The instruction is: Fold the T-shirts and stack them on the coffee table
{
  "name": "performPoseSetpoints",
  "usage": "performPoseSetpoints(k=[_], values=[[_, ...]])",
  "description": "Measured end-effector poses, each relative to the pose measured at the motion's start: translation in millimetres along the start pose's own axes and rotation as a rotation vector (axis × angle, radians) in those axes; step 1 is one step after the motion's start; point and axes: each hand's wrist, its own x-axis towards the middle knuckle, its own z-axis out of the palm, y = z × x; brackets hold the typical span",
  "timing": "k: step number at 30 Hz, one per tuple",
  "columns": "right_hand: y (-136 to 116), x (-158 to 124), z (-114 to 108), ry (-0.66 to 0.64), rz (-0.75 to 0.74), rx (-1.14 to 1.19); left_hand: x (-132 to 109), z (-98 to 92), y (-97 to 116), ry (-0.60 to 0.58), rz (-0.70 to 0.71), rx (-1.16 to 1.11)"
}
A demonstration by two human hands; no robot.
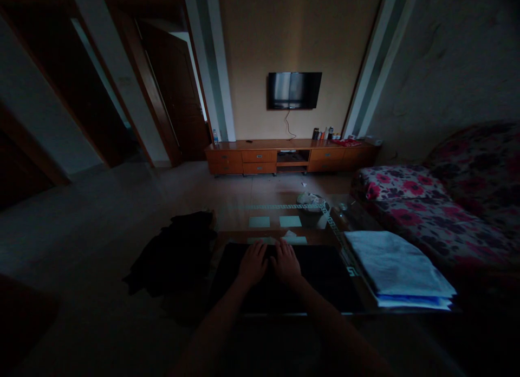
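The left hand (254, 263) and right hand (286, 262) rest flat, palms down, on what seems a dark cloth (323, 274) beneath them; a pale cloth stack (400, 263) lies right of the right hand

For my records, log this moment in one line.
left hand: on dark cloth; right hand: on dark cloth; pale folded stack: right; black heap: left

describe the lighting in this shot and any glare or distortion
In the head view, light is dim, and the black cloth under the left hand and right hand shows hardly any detail; in the head view, a pale reflection marks the television; in the head view, the door frame leans, probably from wide-angle stretch.
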Motion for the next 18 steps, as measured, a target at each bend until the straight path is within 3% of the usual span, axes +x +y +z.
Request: performPoseSetpoints(k=[3, 6, 8, 11, 14, 16, 18], values=[[-7, 1, 23, -0.030, 0.132, 0.019, -4, 23.6, 2, -0.031, -0.063, -0.010], [13, -1, 32, -0.031, 0.213, 0.012, -9, 31.5, -10, -0.039, -0.118, -0.008], [43, -3, 29, -0.006, 0.269, -0.016, -10, 28.5, -24, -0.033, -0.189, 0.000], [108, -12, 20, 0.042, 0.366, -0.070, -13, 19.7, -53, -0.007, -0.281, 0.022], [175, -28, 11, 0.051, 0.285, -0.087, -17, 15.4, -85, 0.032, -0.316, 0.038], [205, -38, 9, 0.053, 0.255, -0.083, -20, 18.0, -105, 0.029, -0.358, 0.029], [219, -42, 10, 0.057, 0.236, -0.085, -21, 24.1, -120, 0.007, -0.356, 0.004]])
